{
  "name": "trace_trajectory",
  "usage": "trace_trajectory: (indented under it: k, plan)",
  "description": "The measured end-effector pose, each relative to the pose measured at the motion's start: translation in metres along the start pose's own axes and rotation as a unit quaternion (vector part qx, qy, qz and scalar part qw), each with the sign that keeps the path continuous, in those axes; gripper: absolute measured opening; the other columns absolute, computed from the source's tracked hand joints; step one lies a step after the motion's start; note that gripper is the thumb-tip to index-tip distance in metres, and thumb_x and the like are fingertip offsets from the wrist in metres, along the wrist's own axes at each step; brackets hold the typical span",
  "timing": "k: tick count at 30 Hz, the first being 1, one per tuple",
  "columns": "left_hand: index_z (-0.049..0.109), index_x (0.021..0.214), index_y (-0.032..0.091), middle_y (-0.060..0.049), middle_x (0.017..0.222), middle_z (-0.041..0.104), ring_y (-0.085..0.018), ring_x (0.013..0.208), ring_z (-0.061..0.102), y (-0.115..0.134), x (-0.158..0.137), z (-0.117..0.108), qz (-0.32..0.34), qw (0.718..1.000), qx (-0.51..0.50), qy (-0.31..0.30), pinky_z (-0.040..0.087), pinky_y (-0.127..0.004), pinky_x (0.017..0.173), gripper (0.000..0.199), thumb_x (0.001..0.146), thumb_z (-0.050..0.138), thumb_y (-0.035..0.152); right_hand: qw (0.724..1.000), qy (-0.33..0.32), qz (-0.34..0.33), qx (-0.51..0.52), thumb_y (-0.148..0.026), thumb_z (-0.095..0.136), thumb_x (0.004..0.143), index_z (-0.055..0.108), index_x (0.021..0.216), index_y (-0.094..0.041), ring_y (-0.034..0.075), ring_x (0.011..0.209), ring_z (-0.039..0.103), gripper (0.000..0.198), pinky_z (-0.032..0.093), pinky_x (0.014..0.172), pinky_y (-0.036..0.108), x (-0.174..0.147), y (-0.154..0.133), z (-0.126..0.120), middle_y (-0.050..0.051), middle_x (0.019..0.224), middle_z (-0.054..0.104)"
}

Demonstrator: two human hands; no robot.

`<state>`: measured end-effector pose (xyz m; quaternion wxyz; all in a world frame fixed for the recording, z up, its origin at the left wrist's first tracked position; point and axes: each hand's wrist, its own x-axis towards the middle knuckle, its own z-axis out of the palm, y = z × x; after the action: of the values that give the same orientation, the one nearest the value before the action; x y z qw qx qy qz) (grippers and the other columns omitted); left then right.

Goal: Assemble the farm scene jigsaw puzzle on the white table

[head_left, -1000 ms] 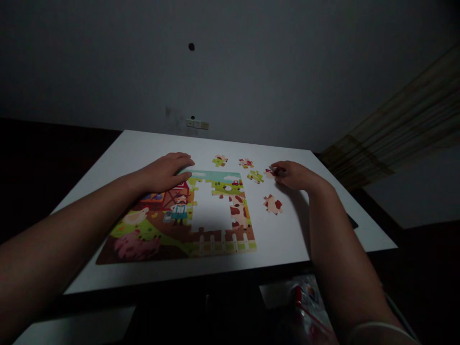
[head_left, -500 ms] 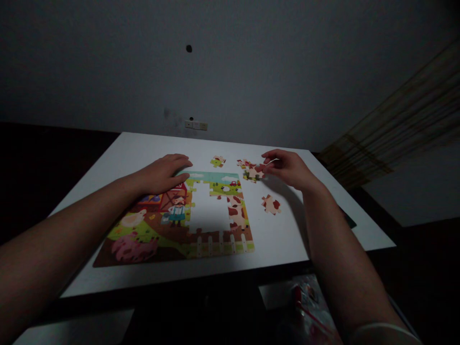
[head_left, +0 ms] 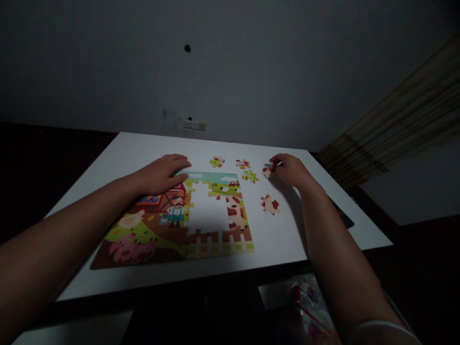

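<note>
A farm jigsaw puzzle [head_left: 172,249] lies on the white table, with a gap in its middle where the tabletop shows through. My left hand [head_left: 163,175] rests flat over its upper left edge, fingers spread. My right hand [head_left: 291,170] is at the table's far right, its fingertips closed on a brown-and-cream puzzle piece [head_left: 266,172] at the tabletop. Nearer me lies another cream piece with brown patches [head_left: 270,204]. Beyond the puzzle are a green piece [head_left: 250,176], a pink-and-white piece [head_left: 243,164] and a green-and-cream piece [head_left: 217,161].
The white table [head_left: 89,179] stands near a grey wall [head_left: 251,72] with sockets [head_left: 195,125]. A dark flat object [head_left: 345,218] lies partly behind my right forearm. Below the front edge is a clear plastic bag [head_left: 309,302]. Striped curtains [head_left: 391,115] hang at right.
My right hand has moved right with the brown-and-cream piece, bringing it down to the table away from the green piece it overlapped. My left hand stays in place.
</note>
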<state>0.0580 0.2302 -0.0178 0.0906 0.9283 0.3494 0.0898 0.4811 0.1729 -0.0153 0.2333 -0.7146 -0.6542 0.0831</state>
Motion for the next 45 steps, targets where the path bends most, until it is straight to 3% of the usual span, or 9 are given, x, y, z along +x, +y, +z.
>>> trace_trajectory:
  k: [4, 9, 16, 24, 29, 32, 35, 39, 45]
  plan:
    - [0.051, 0.133, 0.021, -0.006, 0.141, 0.049, -0.029, 0.129, 0.040, -0.002, 0.001, 0.002, 0.008, 1.000, 0.004, 0.009, 0.032, -0.047, 0.107, 0.058, 0.092, 0.031, 0.057, 0.998, -0.046, 0.007, -0.032, -0.013, 0.052, 0.076, 0.066, 0.100, -0.022, 0.024, 0.078, 0.066, 0.029, 0.050, 0.072, 0.037, -0.001, 0.003, 0.004, 0.008, 0.087, 0.070]
    - [0.051, 0.133, 0.020, -0.007, 0.140, 0.050, -0.029, 0.129, 0.039, -0.004, 0.002, 0.004, 0.001, 1.000, 0.011, 0.007, 0.034, -0.047, 0.106, 0.054, 0.092, 0.035, 0.052, 0.995, -0.070, -0.065, -0.042, -0.026, 0.058, 0.080, 0.068, 0.098, -0.023, 0.026, 0.085, 0.064, 0.021, 0.049, 0.077, 0.039, -0.009, -0.019, 0.002, 0.010, 0.097, 0.069]
    - [0.052, 0.132, 0.015, -0.011, 0.141, 0.047, -0.028, 0.128, 0.041, -0.009, 0.002, 0.007, 0.034, 0.999, 0.020, 0.024, 0.032, -0.043, 0.109, 0.053, 0.094, 0.035, 0.048, 0.980, -0.114, -0.148, -0.060, -0.050, 0.072, 0.072, 0.067, 0.109, -0.026, 0.029, 0.094, 0.058, 0.044, 0.046, 0.087, 0.046, -0.014, -0.042, 0.009, 0.011, 0.102, 0.064]
    - [0.052, 0.133, 0.018, -0.011, 0.139, 0.047, -0.028, 0.128, 0.042, -0.013, 0.003, 0.010, 0.035, 0.999, 0.017, 0.029, 0.032, -0.042, 0.110, 0.053, 0.094, 0.036, 0.049, 0.985, -0.119, -0.124, -0.009, -0.041, 0.073, 0.070, 0.065, 0.099, -0.026, 0.026, 0.083, 0.057, 0.034, 0.048, 0.076, 0.043, -0.013, -0.036, 0.015, 0.010, 0.096, 0.062]
    - [0.052, 0.133, 0.022, -0.010, 0.139, 0.048, -0.027, 0.128, 0.043, -0.012, 0.002, 0.010, 0.032, 0.999, 0.007, 0.028, 0.032, -0.042, 0.110, 0.051, 0.093, 0.036, 0.050, 0.984, -0.110, -0.084, 0.113, -0.039, 0.069, 0.073, 0.058, 0.089, -0.024, 0.020, 0.068, 0.056, 0.024, 0.046, 0.061, 0.036, -0.016, -0.044, 0.011, 0.005, 0.079, 0.061]
    - [0.052, 0.133, 0.024, -0.009, 0.139, 0.048, -0.027, 0.128, 0.043, -0.012, 0.001, 0.009, 0.027, 0.999, 0.005, 0.028, 0.032, -0.043, 0.109, 0.050, 0.093, 0.036, 0.050, 0.966, -0.102, -0.079, 0.223, -0.037, 0.069, 0.074, 0.056, 0.088, -0.025, 0.019, 0.067, 0.057, 0.022, 0.045, 0.059, 0.033, -0.020, -0.069, 0.012, 0.003, 0.076, 0.061]
    - [0.052, 0.132, 0.021, -0.010, 0.139, 0.048, -0.028, 0.128, 0.043, -0.011, -0.001, 0.008, 0.036, 0.999, 0.005, 0.029, 0.033, -0.043, 0.108, 0.050, 0.092, 0.037, 0.048, 0.944, -0.161, -0.103, 0.269, -0.034, 0.068, 0.075, 0.058, 0.094, -0.026, 0.019, 0.066, 0.058, 0.023, 0.045, 0.057, 0.032, -0.029, -0.110, 0.023, 0.002, 0.073, 0.063]
    - [0.052, 0.131, 0.022, -0.010, 0.138, 0.049, -0.027, 0.126, 0.045, -0.008, -0.004, 0.007, 0.029, 0.999, 0.001, 0.040, 0.034, -0.042, 0.106, 0.048, 0.092, 0.037, 0.046, 0.948, -0.224, -0.113, 0.198, -0.033, 0.062, 0.080, 0.062, 0.101, -0.025, 0.018, 0.061, 0.059, 0.022, 0.043, 0.053, 0.031, -0.041, -0.163, 0.050, 0.003, 0.073, 0.067]
    - [0.053, 0.129, 0.024, -0.009, 0.136, 0.051, -0.026, 0.125, 0.046, -0.009, -0.006, 0.008, 0.031, 0.999, -0.002, 0.041, 0.034, -0.042, 0.105, 0.045, 0.091, 0.040, 0.044, 0.974, -0.165, -0.140, 0.063, -0.029, 0.059, 0.081, 0.065, 0.100, -0.024, 0.019, 0.066, 0.062, 0.020, 0.042, 0.058, 0.032, -0.044, -0.187, 0.071, 0.004, 0.079, 0.070]
